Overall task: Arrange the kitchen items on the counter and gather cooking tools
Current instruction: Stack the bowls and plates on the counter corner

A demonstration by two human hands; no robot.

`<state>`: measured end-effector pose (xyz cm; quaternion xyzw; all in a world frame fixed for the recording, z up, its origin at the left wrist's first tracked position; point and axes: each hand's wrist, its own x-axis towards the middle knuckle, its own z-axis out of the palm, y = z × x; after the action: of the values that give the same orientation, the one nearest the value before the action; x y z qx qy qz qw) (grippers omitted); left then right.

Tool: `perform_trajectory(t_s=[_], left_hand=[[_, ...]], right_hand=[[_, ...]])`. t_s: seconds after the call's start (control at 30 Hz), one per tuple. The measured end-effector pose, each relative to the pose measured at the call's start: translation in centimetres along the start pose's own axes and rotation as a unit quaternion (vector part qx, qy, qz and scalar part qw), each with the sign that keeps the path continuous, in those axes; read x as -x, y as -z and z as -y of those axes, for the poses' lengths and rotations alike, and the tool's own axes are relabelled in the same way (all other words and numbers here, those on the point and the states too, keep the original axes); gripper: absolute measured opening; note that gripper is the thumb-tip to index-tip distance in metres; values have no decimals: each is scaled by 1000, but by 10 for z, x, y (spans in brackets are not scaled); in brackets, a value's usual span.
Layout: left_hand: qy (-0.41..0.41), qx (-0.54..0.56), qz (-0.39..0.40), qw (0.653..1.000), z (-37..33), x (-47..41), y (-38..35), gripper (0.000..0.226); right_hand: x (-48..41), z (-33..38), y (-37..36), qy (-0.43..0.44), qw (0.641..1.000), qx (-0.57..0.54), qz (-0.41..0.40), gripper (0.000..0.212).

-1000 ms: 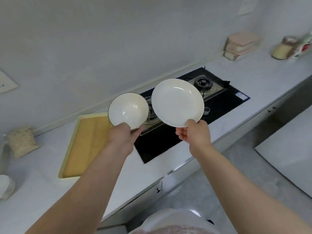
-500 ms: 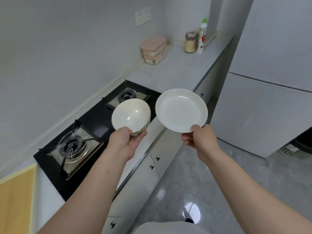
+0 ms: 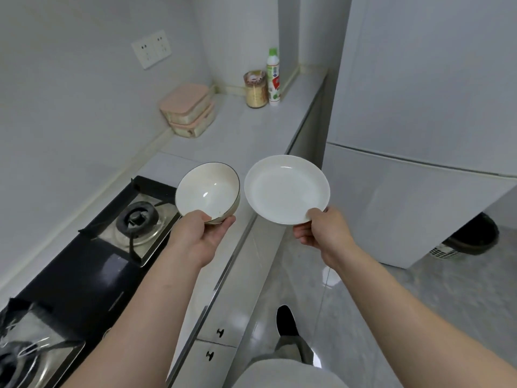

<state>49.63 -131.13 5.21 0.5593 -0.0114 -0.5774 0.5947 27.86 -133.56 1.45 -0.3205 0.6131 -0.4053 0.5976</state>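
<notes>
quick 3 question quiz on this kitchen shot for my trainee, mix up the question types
1. True or false: the left hand grips the dark-rimmed white ceramic bowl.
2. What does the right hand hold? A) a metal pan B) the shallow round white plate C) a wooden spoon
3. Fill in: the two pink-lidded food containers are ____ one atop the other.
Key: 1 true; 2 B; 3 stacked.

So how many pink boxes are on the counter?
2. The top box sits stacked on the bottom box, at the back of the counter, past the stove. More could be out of view.
</notes>
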Motion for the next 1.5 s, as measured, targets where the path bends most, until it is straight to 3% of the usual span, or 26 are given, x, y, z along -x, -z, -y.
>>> perform_trajectory(t_s=[0.33,0.5,0.93,1.13,1.5], left_hand=[[37,6,2,999,-68,-137,-111,40],[29,34,-26,999,-97,-182,-143,21],[13,71,-107,992,-154,-304,-220,20],[42,53,-134,989,-164,-351,-249,25],[71,0,-139,988,-159,-401,-279,22]], right_hand=[[-177,75,-43,-24,996,79,-17,36],[-237,102,-69,-22,996,84,-2,33],[-465,146,-149,-105,984,132,60,39],[-534,150,-178,-133,976,158,66,45],[-575,153,-193,-145,969,197,41,39]])
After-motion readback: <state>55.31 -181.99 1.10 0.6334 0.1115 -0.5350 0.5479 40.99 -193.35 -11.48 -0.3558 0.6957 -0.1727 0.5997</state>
